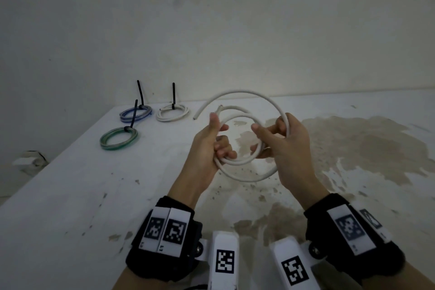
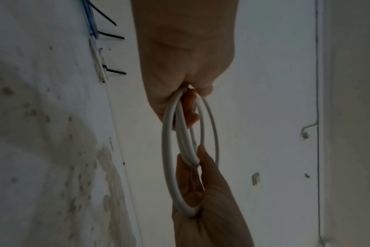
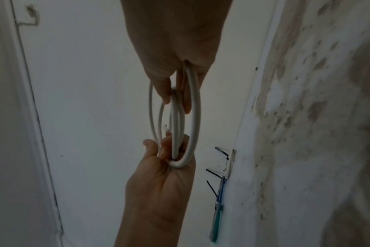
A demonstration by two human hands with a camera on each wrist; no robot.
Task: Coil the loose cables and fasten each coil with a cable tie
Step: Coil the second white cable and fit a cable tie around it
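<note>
While both the left hand [image 1: 213, 141] and the right hand [image 1: 286, 141] grip the half-coiled white cable [image 1: 244, 165], the loose far end must next be wound in.

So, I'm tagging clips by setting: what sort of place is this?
Probably a bare, unfurnished room: a stained white surface against a blank scuffed wall, with only tied cable coils lying on it.

Bare forearms, no sleeves. Black fabric wrist strap on the left wrist [image 1: 164, 238] carries two white rectangular tags printed with black square-code markers; matching black strap on the right wrist [image 1: 348, 238], same tags. White marker-printed camera housings [image 1: 224, 261] at 6 o'clock, round metal screws at their sides.
</note>
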